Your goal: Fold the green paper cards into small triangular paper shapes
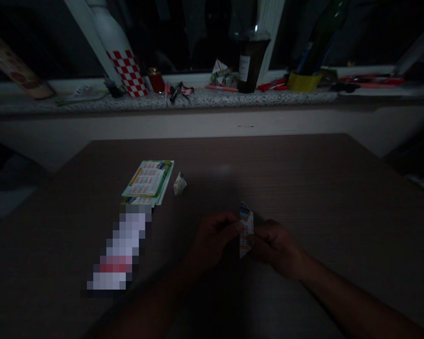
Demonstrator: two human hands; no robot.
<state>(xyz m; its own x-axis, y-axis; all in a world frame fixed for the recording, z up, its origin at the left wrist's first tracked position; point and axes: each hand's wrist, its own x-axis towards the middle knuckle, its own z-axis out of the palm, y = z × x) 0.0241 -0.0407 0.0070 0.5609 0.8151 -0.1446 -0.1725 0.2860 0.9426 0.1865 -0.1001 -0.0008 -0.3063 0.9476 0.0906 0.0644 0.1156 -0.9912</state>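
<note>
Between my two hands, just above the table, is a folded paper piece [246, 228] with printed calendar figures and pointed ends, held upright. My left hand [217, 235] pinches its left edge between thumb and fingertips. On its right side, my right hand [277, 247] grips the lower part the same way. To the left lies a small folded paper shape [180, 184], standing apart on the table. Beside that rests a stack of calendar cards [148, 179] with green borders.
The brown wooden table [286, 165] meets a wall below a granite windowsill [198, 100]. On the sill stand a red-and-white checkered bottle [127, 68], a lidded plastic cup [250, 61] and a green bottle [321, 40]. A blurred-out oblong object [118, 252] lies near my left forearm.
</note>
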